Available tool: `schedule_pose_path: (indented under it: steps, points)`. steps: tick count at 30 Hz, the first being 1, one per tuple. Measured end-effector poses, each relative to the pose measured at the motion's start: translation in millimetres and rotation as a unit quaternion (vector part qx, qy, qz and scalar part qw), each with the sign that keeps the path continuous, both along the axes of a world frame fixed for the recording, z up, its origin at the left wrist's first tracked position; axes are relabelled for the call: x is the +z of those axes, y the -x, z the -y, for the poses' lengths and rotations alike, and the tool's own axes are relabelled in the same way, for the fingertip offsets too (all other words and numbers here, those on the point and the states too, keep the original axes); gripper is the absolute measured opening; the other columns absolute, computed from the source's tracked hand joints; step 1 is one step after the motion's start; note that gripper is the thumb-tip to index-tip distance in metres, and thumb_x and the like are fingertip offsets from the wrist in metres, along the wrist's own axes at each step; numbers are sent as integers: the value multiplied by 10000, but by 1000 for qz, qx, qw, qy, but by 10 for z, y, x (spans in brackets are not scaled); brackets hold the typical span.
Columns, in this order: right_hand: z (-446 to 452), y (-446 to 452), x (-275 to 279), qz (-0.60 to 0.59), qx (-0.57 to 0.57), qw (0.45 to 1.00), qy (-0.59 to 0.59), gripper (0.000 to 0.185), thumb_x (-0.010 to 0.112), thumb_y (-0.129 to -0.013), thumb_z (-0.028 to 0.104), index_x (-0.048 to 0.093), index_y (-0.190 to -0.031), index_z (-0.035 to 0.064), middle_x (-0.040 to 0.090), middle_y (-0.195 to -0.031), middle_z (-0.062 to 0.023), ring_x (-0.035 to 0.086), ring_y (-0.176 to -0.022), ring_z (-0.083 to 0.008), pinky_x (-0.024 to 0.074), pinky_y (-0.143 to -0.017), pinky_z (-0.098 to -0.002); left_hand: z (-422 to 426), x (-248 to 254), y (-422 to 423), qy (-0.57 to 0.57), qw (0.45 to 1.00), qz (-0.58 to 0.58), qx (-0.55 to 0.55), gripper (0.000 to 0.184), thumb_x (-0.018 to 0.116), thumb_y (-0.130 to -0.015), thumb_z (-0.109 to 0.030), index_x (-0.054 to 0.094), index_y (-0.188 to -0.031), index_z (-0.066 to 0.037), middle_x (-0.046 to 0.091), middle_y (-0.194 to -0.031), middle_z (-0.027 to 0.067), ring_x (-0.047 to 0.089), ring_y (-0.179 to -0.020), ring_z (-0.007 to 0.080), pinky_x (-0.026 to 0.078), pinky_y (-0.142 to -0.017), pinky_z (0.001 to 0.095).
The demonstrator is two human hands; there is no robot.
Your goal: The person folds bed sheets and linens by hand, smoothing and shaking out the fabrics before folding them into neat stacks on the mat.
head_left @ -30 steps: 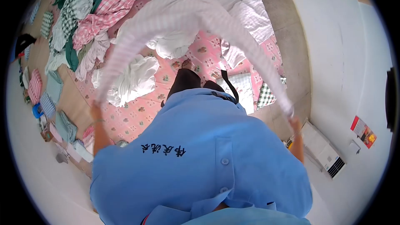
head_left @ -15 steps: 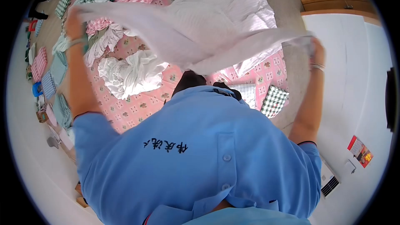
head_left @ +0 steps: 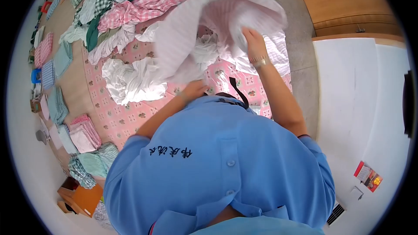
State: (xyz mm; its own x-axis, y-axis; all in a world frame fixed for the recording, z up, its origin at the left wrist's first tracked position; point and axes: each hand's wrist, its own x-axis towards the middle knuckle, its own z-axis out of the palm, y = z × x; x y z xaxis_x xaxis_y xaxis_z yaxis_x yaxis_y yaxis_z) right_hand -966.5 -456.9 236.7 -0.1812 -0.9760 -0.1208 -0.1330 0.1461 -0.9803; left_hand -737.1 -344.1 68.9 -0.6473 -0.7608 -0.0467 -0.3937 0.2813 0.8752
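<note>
A pale striped sheet (head_left: 180, 30) billows in the air in front of me, its edges smeared by motion. My right hand (head_left: 253, 41) is raised and closed on one part of it, with the cloth arching over and around the fingers. Low and close to my waist, my left hand (head_left: 194, 90) is closed at the sheet's lower end; the fingertips are partly blurred. Beneath the sheet lies a pink patterned floor cloth (head_left: 130, 119). A crumpled white cloth (head_left: 135, 80) rests on it, left of the sheet.
Heaped green, checked and pink gingham cloths (head_left: 152, 2) lie at the far side. Folded stacks (head_left: 85, 135) line the floor on the left. On the right are a white wall panel (head_left: 344, 104) and a wooden cabinet front (head_left: 348, 6).
My hands were spread wide with the sheet stretched between them. Both have come inward, the left down to my waist, and the sheet now folds over and billows upward.
</note>
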Motion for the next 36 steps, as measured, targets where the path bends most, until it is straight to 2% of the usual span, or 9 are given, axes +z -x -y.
schedule_pose_path:
  steps: [3,5,8,14,22,24,30,34,36]
  points:
    - [260,-262,663,-100,120,987,45,223,512,-810,212,558,-859,0,503,-584,-42,438,-560,-74,366,-525,-237,408,1099,518,-117,991,-15,67,257,483,-836,-283,522,-771,-38,571,-694,76,563,-650,165,419,-511,261]
    - [189,-265,931,-162,148,958,182,173,501,-822,181,543,-806,13,480,-539,-26,406,-479,-78,344,-446,-243,489,1661,644,-371,806,-414,205,250,481,-841,-300,516,-855,-53,552,-745,49,557,-670,144,445,-567,260]
    - [-42,-95,706,-170,111,961,190,121,486,-828,131,551,-789,36,467,-558,26,411,-536,-25,357,-478,-203,365,2026,675,-473,741,-390,274,312,443,-851,-351,494,-942,-57,553,-807,28,561,-689,137,464,-596,237]
    - [-924,50,111,-207,194,920,271,117,521,-785,128,524,-876,55,547,-648,-87,523,-547,-233,415,-508,-305,-130,1943,1199,-493,664,-427,365,425,309,-844,-508,481,-831,-120,510,-727,-3,483,-537,104,302,-359,217]
    - [-1798,410,138,-89,255,942,198,257,584,-728,111,510,-968,59,538,-870,-96,524,-790,-239,429,-646,-304,-469,1782,1397,-510,704,-407,281,266,383,-872,-316,492,-889,-75,516,-771,16,511,-642,108,381,-448,239]
    - [-1870,450,66,-2,131,963,235,259,592,-709,64,518,-957,47,515,-915,-92,499,-819,-235,417,-678,-288,-497,1892,1422,-489,721,-399,286,269,380,-874,-316,492,-902,-74,519,-778,18,518,-655,104,389,-453,241]
    - [-1790,606,91,-155,197,891,379,191,546,-712,5,534,-902,28,521,-834,-97,500,-765,-246,417,-642,-305,-592,1906,1440,-434,754,-398,290,275,385,-869,-354,492,-904,-104,522,-769,-11,500,-609,85,350,-416,217]
    - [-1816,540,163,-70,183,947,256,183,532,-711,-5,531,-891,24,518,-789,-90,499,-728,-246,419,-607,-315,-606,2270,1506,-444,728,-422,308,282,414,-848,-399,491,-886,-130,518,-745,-38,478,-577,78,313,-400,224]
    - [-1804,458,301,-184,246,873,380,191,530,-692,-16,531,-877,30,511,-755,-82,492,-685,-242,416,-572,-318,-579,2020,1327,-475,718,-425,279,277,427,-842,-383,491,-907,-122,521,-761,-28,487,-597,89,340,-429,237]
